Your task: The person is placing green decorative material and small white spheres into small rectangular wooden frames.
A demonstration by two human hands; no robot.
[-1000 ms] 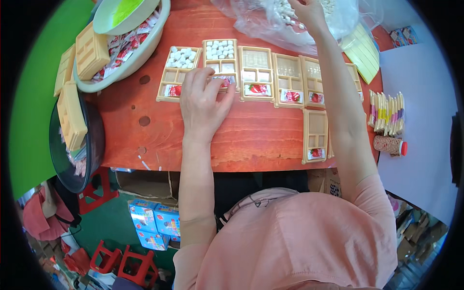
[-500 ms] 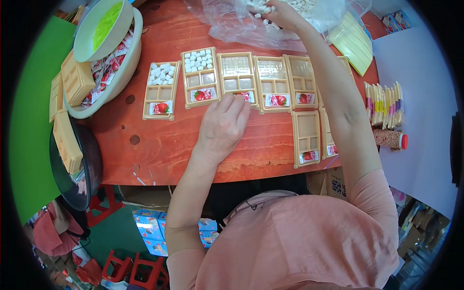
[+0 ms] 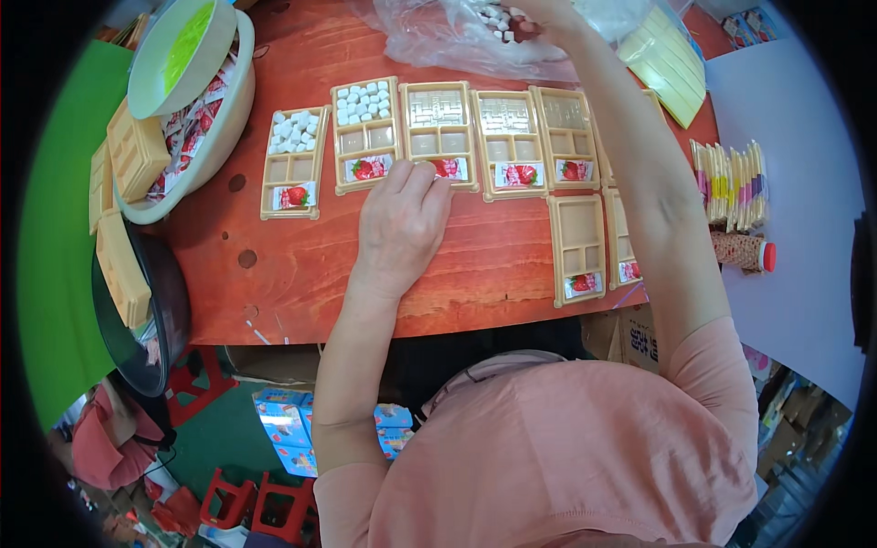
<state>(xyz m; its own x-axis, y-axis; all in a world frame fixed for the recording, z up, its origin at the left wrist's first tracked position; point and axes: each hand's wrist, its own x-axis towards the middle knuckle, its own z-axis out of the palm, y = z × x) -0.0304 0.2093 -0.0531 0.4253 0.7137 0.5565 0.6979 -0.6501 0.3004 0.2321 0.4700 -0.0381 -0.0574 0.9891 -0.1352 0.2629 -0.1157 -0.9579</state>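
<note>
head view: at far left a large pale bowl of wrapped packets stands beside a black basin, with spare beige trays leaning on them. next comes the first tray, its top compartment filled with white pieces and a strawberry-print packet in its bottom slot; the second tray is filled the same way. the left hand lies at the near edge of the second and third trays, its fingers curled and close together; whether they pinch an edge or a packet i cannot tell. the third tray has a packet below but no white pieces on top, and the fourth tray matches it. above these, the right hand is at the clear bag, among white pieces, its fingers bent; what they grip is too blurred to tell. the step in hand looks like scooping pieces from the bag. the next move, i judge, calls for a loose handful brought over the third tray's top compartment, with the left hand steadying the rim.
</note>
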